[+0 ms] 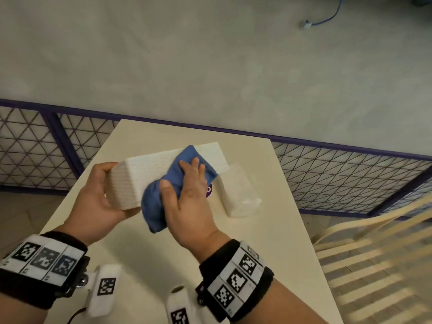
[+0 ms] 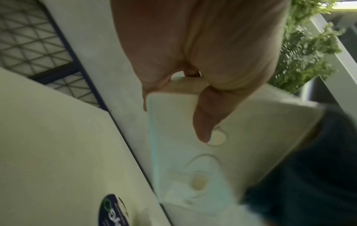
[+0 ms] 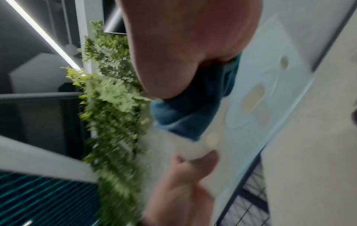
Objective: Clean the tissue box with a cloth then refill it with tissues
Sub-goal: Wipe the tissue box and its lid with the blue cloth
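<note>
A white ribbed tissue box (image 1: 149, 167) is held tilted above the cream table (image 1: 145, 258). My left hand (image 1: 98, 195) grips its near end, thumb under the base (image 2: 204, 119). My right hand (image 1: 187, 183) presses a blue cloth (image 1: 159, 202) flat against the box's side, fingers spread, thumb on the cloth. The cloth drapes down over the box's edge. In the left wrist view the box's underside (image 2: 203, 168) shows round feet. The right wrist view is blurred, with the blue cloth (image 3: 183, 116) under the palm. A clear-wrapped pack of tissues (image 1: 238, 192) lies on the table to the right.
A purple round sticker (image 1: 208, 191) is on the table beside the pack. A purple-framed mesh fence (image 1: 339, 169) runs behind the table. A cream slatted chair (image 1: 374, 253) stands at the right. Green foliage (image 3: 112, 107) shows in the wrist views.
</note>
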The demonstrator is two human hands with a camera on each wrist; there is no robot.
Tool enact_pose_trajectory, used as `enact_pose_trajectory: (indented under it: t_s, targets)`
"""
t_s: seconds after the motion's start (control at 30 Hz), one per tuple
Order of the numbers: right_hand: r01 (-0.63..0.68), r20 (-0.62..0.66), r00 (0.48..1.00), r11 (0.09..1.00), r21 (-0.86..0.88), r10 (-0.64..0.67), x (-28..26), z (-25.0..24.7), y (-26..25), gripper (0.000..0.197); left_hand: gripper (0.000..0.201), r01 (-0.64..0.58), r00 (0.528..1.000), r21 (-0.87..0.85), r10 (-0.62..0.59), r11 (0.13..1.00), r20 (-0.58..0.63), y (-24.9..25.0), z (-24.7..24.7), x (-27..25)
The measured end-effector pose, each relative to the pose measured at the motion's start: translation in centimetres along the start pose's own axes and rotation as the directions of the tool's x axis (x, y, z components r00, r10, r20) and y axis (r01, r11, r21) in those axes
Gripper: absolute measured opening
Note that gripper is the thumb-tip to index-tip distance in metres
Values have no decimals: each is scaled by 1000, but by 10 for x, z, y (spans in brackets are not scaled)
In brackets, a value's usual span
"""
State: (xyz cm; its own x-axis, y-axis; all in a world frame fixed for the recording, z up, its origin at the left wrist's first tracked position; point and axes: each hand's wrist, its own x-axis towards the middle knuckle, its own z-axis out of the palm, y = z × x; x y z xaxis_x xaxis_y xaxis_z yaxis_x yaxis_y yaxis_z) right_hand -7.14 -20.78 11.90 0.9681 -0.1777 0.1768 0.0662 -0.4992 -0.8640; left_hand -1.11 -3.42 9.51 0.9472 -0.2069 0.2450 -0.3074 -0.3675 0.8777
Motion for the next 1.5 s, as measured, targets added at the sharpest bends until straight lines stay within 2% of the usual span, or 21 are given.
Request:
enact_pose_trajectory:
  t_s: [0.1,0.17,0.23,0.27,0.33,0.43,0.53,0.6,0.67,0.73,0.8,0.87,0.9,1.0,1.07,1.13,1.2,1.27,1.3,1.37,1.5]
  targets:
    - [-160,-63,985,986,54,163,32,-20,36,57,88,32,997,8,-32,999,66,-3,-6,-2]
    - [-260,-109,958,965,47,263,54,-41,57,53,88,86,989,-70,-77,994,127,-3,-11,-5]
    - [-301,-146,942,953,29,302,66,-53,65,47,89,105,983,-140,-81,985,167,-3,-13,-5]
    - [-293,-168,941,956,24,293,68,-54,64,53,88,105,982,-152,-78,983,170,-2,-13,-4]
    - [-230,-163,960,973,-8,226,58,-45,48,65,87,87,984,-132,-64,987,168,0,-11,1]
    - [12,-64,998,997,-77,-17,22,-14,12,67,86,64,982,-94,-46,994,185,2,-6,6]
    - [183,43,983,974,-132,-179,8,-8,3,65,83,66,980,-92,-47,994,196,1,-5,6]
    - [115,-2,993,989,-93,-115,23,-24,23,62,84,52,978,-48,-42,997,203,-1,-7,6]
    - [-72,-51,996,996,-49,70,45,-46,51,58,84,47,978,-30,-40,998,205,-2,-8,5]
    - [-230,-90,970,973,-29,227,61,-57,68,64,87,31,978,-14,-27,999,207,-3,-5,3]
    - [-270,-100,960,958,-99,260,64,-53,65,68,93,15,981,12,-17,1000,192,-2,0,3]
    - [-174,-64,984,967,-184,165,55,-38,45,57,91,12,984,49,-20,999,175,3,5,5]
    - [-118,-25,993,980,-162,115,46,-28,32,54,89,12,985,61,-22,998,172,5,8,7]
    - [115,33,993,982,-149,-111,17,-3,0,65,88,41,987,0,-40,999,156,4,17,10]
    - [203,83,978,969,-144,-192,18,-4,9,63,88,42,987,-20,-39,999,156,4,16,9]
    - [139,46,990,982,-126,-134,32,-20,38,59,88,40,984,3,-40,999,173,4,12,6]
    - [-85,-46,996,993,-85,81,48,-44,71,55,87,51,981,30,-56,998,185,5,8,2]
    - [-274,-74,960,960,-50,270,55,-57,90,61,86,74,978,25,-77,997,195,7,8,0]
    - [-318,-85,946,946,-63,313,56,-58,91,67,86,80,977,16,-82,997,196,7,10,-1]
    - [-313,-99,948,944,-109,303,55,-51,78,76,86,83,978,5,-83,997,189,11,16,1]
    - [-138,-59,989,984,-108,132,36,-21,31,75,83,82,981,15,-83,997,174,13,25,12]
